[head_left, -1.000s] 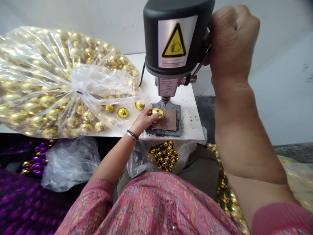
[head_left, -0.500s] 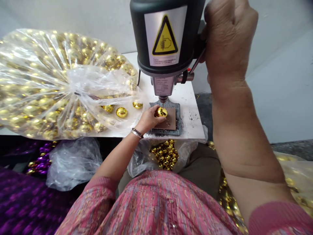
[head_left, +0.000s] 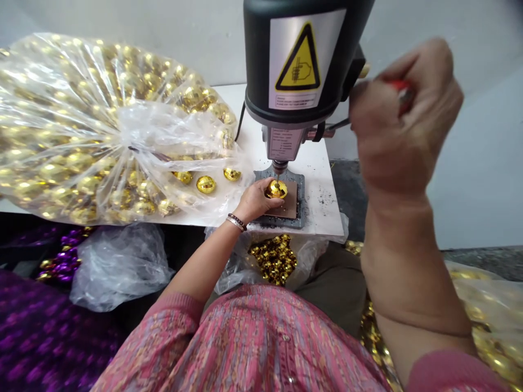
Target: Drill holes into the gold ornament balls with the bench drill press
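Observation:
My left hand (head_left: pixel 260 201) grips a shiny gold faceted ball (head_left: pixel 277 189) between thumb and fingers, on a brown board (head_left: pixel 291 206) over the grey metal base (head_left: pixel 300 190) of a drill press (head_left: pixel 255 60). The thin bit (head_left: pixel 278 177) stands right at the ball's top; whether it touches cannot be made out. My right hand (head_left: pixel 404 120) is wrapped round the red-ended lever (head_left: pixel 402 92) at the press's right side. Its fingers are closed, partly hidden behind the hand.
A large clear bag of gold balls (head_left: pixel 61 136) covers the table's left side. Loose gold balls (head_left: pixel 206 184) lie beside it. Dark shavings dot the white table (head_left: pixel 327 218). Below its edge hang an open bag of gold pieces (head_left: pixel 273 258) and crumpled plastic (head_left: pixel 120 267).
My right hand has come lower and farther right with the lever, whose red end now shows. My left hand still holds the ball under the bit. The whole view has shifted slightly.

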